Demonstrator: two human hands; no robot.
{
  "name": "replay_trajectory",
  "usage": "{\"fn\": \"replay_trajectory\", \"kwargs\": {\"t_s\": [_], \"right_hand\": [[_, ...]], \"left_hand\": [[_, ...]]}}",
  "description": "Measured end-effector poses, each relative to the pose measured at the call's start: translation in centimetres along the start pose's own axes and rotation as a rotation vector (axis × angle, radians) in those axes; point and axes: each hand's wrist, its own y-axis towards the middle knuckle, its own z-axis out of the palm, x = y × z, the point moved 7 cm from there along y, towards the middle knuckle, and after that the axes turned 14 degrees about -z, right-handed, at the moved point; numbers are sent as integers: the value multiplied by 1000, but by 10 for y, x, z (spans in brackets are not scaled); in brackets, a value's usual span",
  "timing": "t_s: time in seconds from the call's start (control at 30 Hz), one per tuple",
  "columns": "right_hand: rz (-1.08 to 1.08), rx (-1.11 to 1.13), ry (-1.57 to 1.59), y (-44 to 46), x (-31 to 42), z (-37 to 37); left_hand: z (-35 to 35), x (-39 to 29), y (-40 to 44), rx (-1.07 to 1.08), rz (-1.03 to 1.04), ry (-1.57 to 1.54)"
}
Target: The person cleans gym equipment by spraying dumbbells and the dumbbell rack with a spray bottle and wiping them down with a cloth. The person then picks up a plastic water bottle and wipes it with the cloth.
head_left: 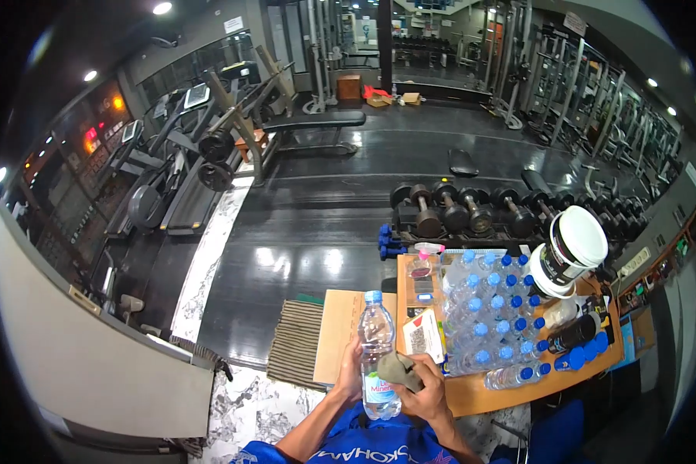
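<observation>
A clear plastic water bottle point(376, 329) with a blue cap stands upright in front of my chest. My left hand point(350, 370) is wrapped round its left side. My right hand point(428, 390) grips a bunched grey-green cloth point(397, 370), which lies against the bottle's right side and covers part of the label. To the right, many water bottles point(499, 309) with blue caps stand in rows on the wooden table point(479, 396). A few more bottles point(510, 377) lie on their sides near the table's front edge.
White tubs point(568, 251) are stacked at the table's back right, near a black bottle point(576, 332). A printed card point(424, 336) and a pump bottle point(420, 267) are on the left part. Beyond stands a dumbbell rack point(456, 213). An open cardboard box point(336, 325) is left of the table.
</observation>
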Motion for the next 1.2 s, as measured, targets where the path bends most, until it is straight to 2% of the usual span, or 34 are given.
{"fn": "replay_trajectory", "kwargs": {"t_s": [0.03, 0.17, 0.2, 0.3, 0.37, 0.47, 0.53, 0.63, 0.73, 0.83, 0.9, 0.97, 1.07, 1.17, 1.2], "right_hand": [[11, 6, 23, -8, -4, 0], [28, -77, 77, -14, -12, -5], [37, -110, 69, -12, -10, -7], [-31, -187, -13, 6, -1, -9], [-60, -106, -13, 26, 11, 1], [-110, 7, 16, 31, 25, 24], [-287, 74, -91, 32, 46, 31], [-387, 201, 135, 24, 54, 40], [-421, 242, 283, 29, 49, 41], [-433, 111, 250, 53, 66, 40], [-455, 57, 224, 71, 84, 44], [-426, 165, 241, 77, 89, 62], [-433, 241, 342, 75, 96, 73], [-442, 373, 455, 66, 92, 76], [-459, 334, 468, 69, 92, 76]], "left_hand": [[-23, 9, 12, 167, 34, 32], [-2, 1, -20, 167, -79, -26], [1, -3, -23, 211, -19, 13], [1, -1, -33, 37, 20, 17], [3, -4, -37, -8, 110, 11], [-16, -4, -35, 98, 110, -109], [-15, -20, -50, 36, 226, -118], [-23, -42, -61, 92, 303, -85], [-25, -57, -82, 42, 406, -116], [-30, -59, -93, 153, 450, -124], [-37, -64, -104, -21, 545, -94], [-30, -71, -122, -206, 593, -98], [-42, -70, -125, 34, 567, -175], [-36, -73, -139, 53, 588, -200], [-35, -72, -140, 81, 580, -217]]}}
